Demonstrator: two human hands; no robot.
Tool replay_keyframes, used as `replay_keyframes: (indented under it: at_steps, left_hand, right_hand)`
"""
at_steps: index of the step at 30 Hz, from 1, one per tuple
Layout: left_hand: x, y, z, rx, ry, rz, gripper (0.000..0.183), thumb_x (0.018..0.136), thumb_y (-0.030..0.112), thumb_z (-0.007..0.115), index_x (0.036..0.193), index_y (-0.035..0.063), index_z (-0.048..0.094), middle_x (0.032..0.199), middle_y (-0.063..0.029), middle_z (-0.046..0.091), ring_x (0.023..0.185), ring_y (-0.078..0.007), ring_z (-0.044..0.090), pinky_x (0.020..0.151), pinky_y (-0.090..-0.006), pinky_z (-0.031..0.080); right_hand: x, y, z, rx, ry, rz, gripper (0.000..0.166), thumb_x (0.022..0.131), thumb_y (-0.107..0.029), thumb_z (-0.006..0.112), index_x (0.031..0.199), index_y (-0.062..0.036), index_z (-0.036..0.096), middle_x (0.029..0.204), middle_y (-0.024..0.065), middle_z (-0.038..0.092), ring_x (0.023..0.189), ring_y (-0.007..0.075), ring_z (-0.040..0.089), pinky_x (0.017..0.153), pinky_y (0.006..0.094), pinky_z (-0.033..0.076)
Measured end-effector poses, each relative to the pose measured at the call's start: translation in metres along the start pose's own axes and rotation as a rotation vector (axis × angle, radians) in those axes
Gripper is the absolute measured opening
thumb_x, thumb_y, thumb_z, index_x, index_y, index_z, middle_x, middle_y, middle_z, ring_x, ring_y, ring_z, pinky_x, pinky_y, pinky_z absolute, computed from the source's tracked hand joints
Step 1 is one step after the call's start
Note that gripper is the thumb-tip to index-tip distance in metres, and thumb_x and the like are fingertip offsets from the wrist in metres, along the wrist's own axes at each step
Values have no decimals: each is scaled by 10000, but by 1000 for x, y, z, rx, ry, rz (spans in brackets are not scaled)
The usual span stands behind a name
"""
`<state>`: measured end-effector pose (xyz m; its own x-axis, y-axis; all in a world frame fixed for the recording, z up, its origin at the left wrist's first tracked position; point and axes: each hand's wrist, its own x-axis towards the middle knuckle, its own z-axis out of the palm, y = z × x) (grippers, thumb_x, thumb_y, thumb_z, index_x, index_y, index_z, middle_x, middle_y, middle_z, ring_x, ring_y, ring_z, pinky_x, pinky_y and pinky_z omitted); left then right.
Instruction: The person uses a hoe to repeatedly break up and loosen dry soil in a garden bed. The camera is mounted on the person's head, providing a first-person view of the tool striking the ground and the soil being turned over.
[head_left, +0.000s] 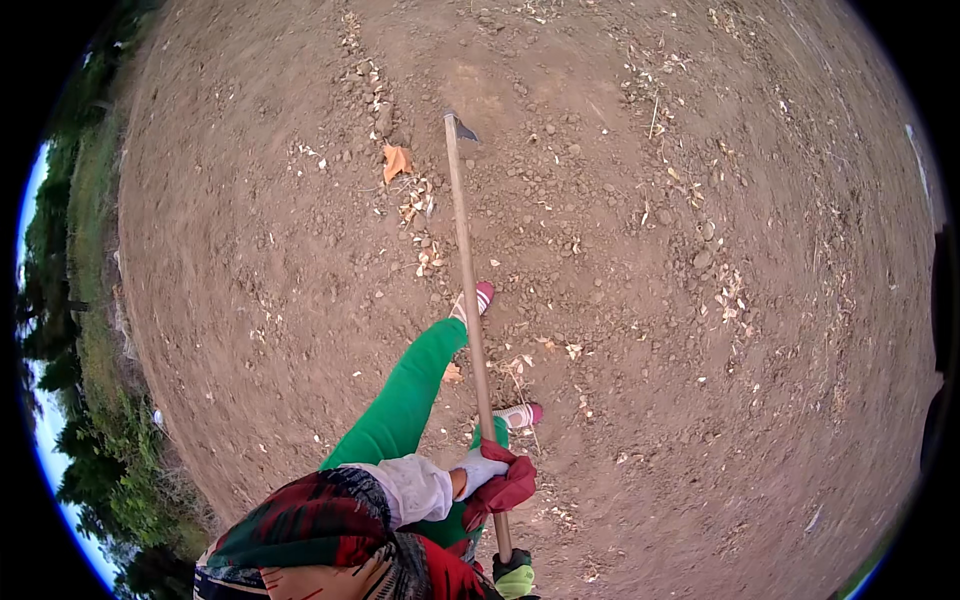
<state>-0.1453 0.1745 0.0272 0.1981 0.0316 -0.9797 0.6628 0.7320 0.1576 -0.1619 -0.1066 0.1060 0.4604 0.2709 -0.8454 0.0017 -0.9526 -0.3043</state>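
A long-handled hoe runs up the middle of the head view, its wooden handle (469, 270) slanting slightly. Its dark metal blade (466, 133) is at the far end, close to the soil. My left hand (487, 480), in a pale grey and red glove, is closed around the lower handle; the loose red material hides its fingers. Near the handle's bottom end is my right hand (514, 576), in a black and yellow-green glove, gripping the handle and partly cut off by the picture's edge.
Bare brown soil (600, 300) with clods and scattered dry leaf bits surrounds my feet in striped footwear (517, 415). A large orange dry leaf (396, 163) lies left of the blade. Rows of pale debris cross the ground. Trees and grass (94, 300) border the left side.
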Motion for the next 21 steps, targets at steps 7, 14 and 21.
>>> replay_keyframes:
  at_steps: [7,14,21]
  left_hand:
    - [45,65,-25,233,110,166,254,716,220,643,896,42,666,855,-111,673,806,-229,641,730,-334,500]
    - [135,208,-109,625,467,424,337,701,209,647,965,2,623,872,-171,666,825,-312,657,719,-364,524]
    - [102,122,-48,611,457,309,353,727,286,601,966,26,625,979,-243,643,981,-407,608,815,-437,501]
  right_hand:
    - [73,-65,-9,25,-11,-69,273,715,-245,715,793,2,630,793,219,600,712,410,592,629,479,464]
    - [182,-211,-7,244,-186,-41,349,747,-324,678,947,-42,631,802,225,640,763,414,624,667,467,481]
    - [127,-113,1,452,-315,69,232,752,-237,693,840,-39,611,615,53,576,535,150,565,499,325,464]
